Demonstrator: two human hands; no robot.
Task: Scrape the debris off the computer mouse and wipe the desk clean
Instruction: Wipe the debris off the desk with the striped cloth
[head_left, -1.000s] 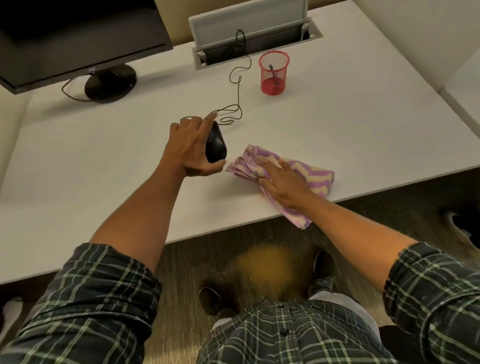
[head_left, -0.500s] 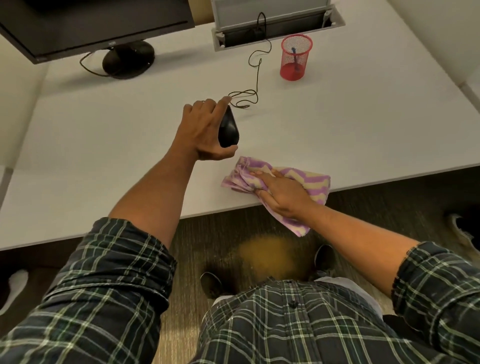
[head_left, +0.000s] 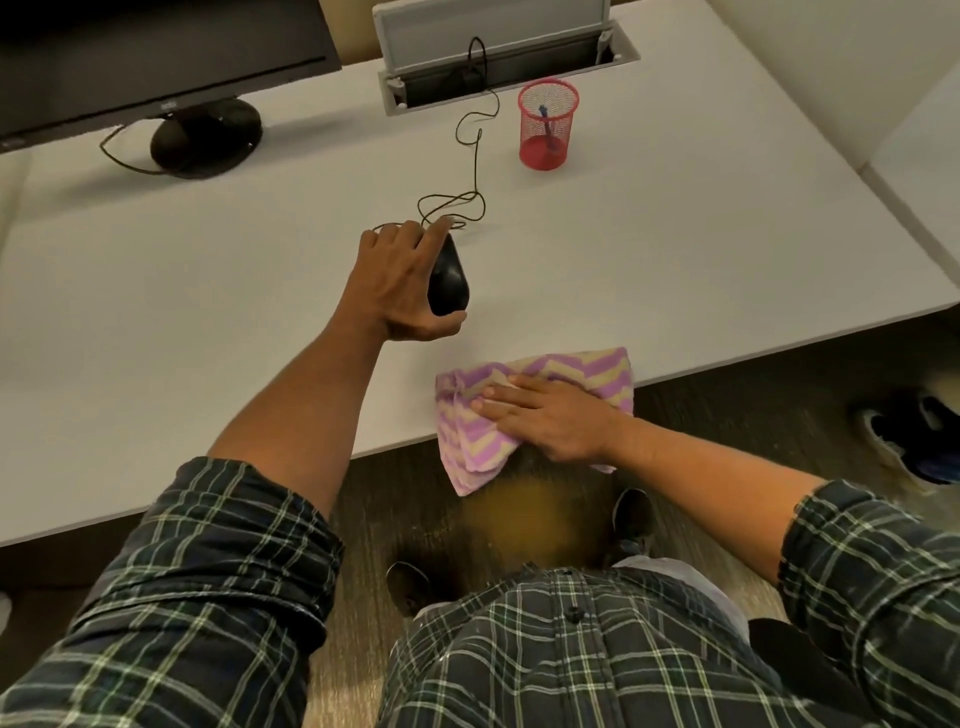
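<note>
My left hand (head_left: 397, 283) grips a black wired computer mouse (head_left: 448, 280), turned on its side just above the white desk (head_left: 208, 312). Its thin cable (head_left: 475, 171) loops back to the desk's cable hatch. My right hand (head_left: 545, 415) lies flat, fingers straight, pressing a purple and cream zigzag cloth (head_left: 530, 410) at the desk's front edge. Part of the cloth hangs over that edge. A patch of yellowish debris (head_left: 530, 525) lies on the floor right below it.
A red mesh pen cup (head_left: 546, 124) stands at the back right. A black monitor on its round stand (head_left: 205, 137) fills the back left. An open cable hatch (head_left: 498, 62) sits at the back centre. My feet are under the desk edge.
My right hand has dragged the cloth toward me to the front edge, so more of it hangs off. My left hand still holds the mouse lifted in about the same spot.
</note>
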